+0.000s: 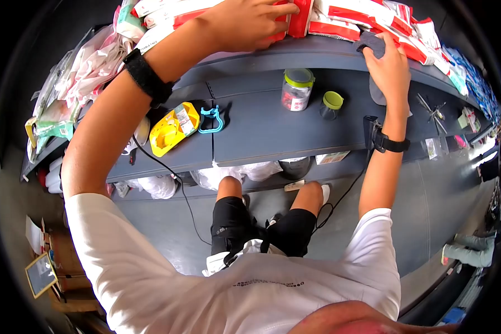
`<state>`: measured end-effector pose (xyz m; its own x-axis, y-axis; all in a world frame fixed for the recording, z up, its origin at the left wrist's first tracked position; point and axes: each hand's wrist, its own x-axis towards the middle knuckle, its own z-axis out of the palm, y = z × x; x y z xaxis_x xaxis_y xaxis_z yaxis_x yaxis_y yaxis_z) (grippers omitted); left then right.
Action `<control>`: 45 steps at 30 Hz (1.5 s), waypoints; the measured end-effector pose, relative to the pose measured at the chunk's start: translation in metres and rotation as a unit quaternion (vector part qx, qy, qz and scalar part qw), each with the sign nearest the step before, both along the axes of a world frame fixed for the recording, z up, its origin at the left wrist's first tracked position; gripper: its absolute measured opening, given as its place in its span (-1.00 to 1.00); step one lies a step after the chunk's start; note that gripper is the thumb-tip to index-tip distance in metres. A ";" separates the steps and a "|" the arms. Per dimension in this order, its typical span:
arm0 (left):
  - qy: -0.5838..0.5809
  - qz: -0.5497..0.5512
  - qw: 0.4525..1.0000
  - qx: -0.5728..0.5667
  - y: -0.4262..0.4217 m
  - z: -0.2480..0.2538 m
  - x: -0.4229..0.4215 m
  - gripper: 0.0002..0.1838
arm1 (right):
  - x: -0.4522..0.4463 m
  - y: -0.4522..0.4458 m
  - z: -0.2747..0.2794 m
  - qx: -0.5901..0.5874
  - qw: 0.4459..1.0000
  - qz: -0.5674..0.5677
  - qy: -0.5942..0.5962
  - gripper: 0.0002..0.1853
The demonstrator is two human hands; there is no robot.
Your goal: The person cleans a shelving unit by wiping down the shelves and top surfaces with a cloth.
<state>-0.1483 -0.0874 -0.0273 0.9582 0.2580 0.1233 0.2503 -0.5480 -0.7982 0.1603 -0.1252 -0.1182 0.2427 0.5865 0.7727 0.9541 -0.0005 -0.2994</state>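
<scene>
A dark grey metal shelf unit with stacked tiers spans the view, its upper tier ending in a long front edge. Along that tier lies a row of red-and-white plastic packets, partly overlapping, and at the left end sits a heap of clear and pink-white plastic bags. Below the middle tier, white plastic bags bulge out. The person's left hand reaches over the packets at the top of the view, fingers somewhat spread against a red one; whether that grip closes on it cannot be told. The right hand is at the shelf edge, its grip pinching a soft dark grey cloth between thumb and fingers, just in front of the packets; a grey length also shows below that hand, though whether it is one piece with the cloth is unclear. On the middle tier are a bright yellow moulded plastic tray, tilted in its lie, a clear cylindrical jar with a green lid, a smaller, darker jar with a green lid, and, just beside the tray, a light-blue plastic clip.
</scene>
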 end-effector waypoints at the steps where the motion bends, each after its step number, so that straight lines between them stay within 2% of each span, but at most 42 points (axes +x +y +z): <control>1: 0.002 -0.007 1.000 -0.002 0.004 -0.002 -0.004 -0.64 | -0.001 -0.005 -0.003 0.022 1.000 -0.007 -0.014 -0.50; 3: -0.016 -0.061 0.998 0.012 0.016 -0.001 -0.013 -0.60 | -0.002 -0.004 -0.005 0.026 0.999 -0.022 -0.032 -0.49; 5: -0.018 -0.071 0.997 0.005 0.020 0.000 -0.017 -0.59 | -0.010 -0.010 -0.002 0.030 0.999 -0.039 -0.021 -0.49; 11: -0.044 -0.007 0.999 0.029 0.023 -0.012 0.003 -0.63 | -0.061 -0.038 0.002 0.131 0.987 -0.057 -0.069 -0.58; 13: -0.055 -0.092 0.990 0.087 0.037 -0.018 0.008 -0.64 | -0.077 -0.041 0.005 0.121 0.992 0.003 -0.024 -0.57; 14: -0.097 -0.135 0.977 0.132 0.045 -0.021 0.013 -0.69 | -0.075 -0.032 0.001 0.109 0.993 0.047 -0.029 -0.56; 15: -0.099 -0.136 0.977 0.132 0.051 -0.019 0.015 -0.69 | -0.080 -0.027 -0.001 0.066 0.992 0.105 -0.020 -0.54; 17: -0.089 -0.230 0.967 0.068 0.062 -0.019 0.019 -0.74 | -0.086 -0.013 -0.006 0.056 0.990 0.120 -0.040 -0.54; 20: -0.027 -0.232 0.965 0.117 0.057 -0.011 0.008 -0.78 | -0.077 -0.004 0.006 -0.010 0.996 0.089 -0.020 -0.50; 21: -0.002 -0.184 0.978 0.099 0.052 -0.004 0.006 -0.77 | -0.073 0.004 0.006 -0.011 0.997 0.076 -0.026 -0.49; 22: 0.008 -0.158 0.982 0.107 0.053 -0.002 0.005 -0.77 | -0.070 0.011 0.008 -0.006 0.993 0.116 -0.018 -0.49; 24: 0.018 -0.128 0.985 0.116 0.057 0.003 0.001 -0.77 | -0.075 0.014 0.009 -0.016 0.991 0.129 -0.033 -0.49; 25: 0.000 -0.120 0.989 0.083 0.059 0.003 0.000 -0.77 | -0.082 0.010 0.011 -0.025 0.989 0.137 -0.044 -0.49; 27: -0.016 -0.112 0.992 0.050 0.059 0.005 -0.001 -0.77 | -0.108 -0.003 0.022 -0.103 0.971 0.215 -0.004 -0.52; 29: -0.016 -0.087 0.995 0.055 0.048 0.013 -0.004 -0.77 | -0.130 0.006 0.012 -0.023 0.953 0.301 -0.038 -0.57; 31: -0.004 -0.063 0.996 0.070 0.047 0.018 -0.007 -0.75 | -0.140 0.009 0.007 0.038 0.951 0.296 -0.084 -0.56; 33: -0.040 -0.133 0.987 0.077 0.060 0.019 -0.011 -0.73 | -0.128 0.000 0.022 -0.073 0.946 0.315 -0.003 -0.56; 34: -0.058 -0.157 0.984 0.062 0.059 0.020 -0.013 -0.72 | -0.120 -0.002 0.027 -0.122 0.962 0.244 0.000 -0.57; 35: -0.059 -0.149 0.985 0.065 0.058 0.022 -0.016 -0.72 | -0.112 0.003 0.023 -0.091 0.965 0.244 0.020 -0.58; 37: -0.054 -0.128 0.989 0.050 0.057 0.024 -0.018 -0.73 | -0.121 0.006 0.021 -0.033 0.972 0.227 -0.045 -0.58; 40: -0.058 -0.121 0.987 0.083 0.057 0.018 -0.013 -0.75 | -0.140 0.009 0.023 -0.135 0.944 0.300 0.005 -0.52; 41: -0.064 -0.130 0.983 0.109 0.060 0.018 -0.010 -0.76 | -0.146 0.009 0.020 -0.090 0.950 0.299 -0.020 -0.51; 45: -0.065 -0.110 0.989 0.077 0.051 0.018 -0.012 -0.77 | -0.127 0.006 0.023 -0.099 0.968 0.230 0.005 -0.50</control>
<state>-0.1603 -0.0359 -0.0088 0.9628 0.0131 0.2698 0.2434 -0.4757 -0.8453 0.0335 -0.1195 -0.0956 -0.0724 0.7703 0.6336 0.8637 0.3662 -0.3464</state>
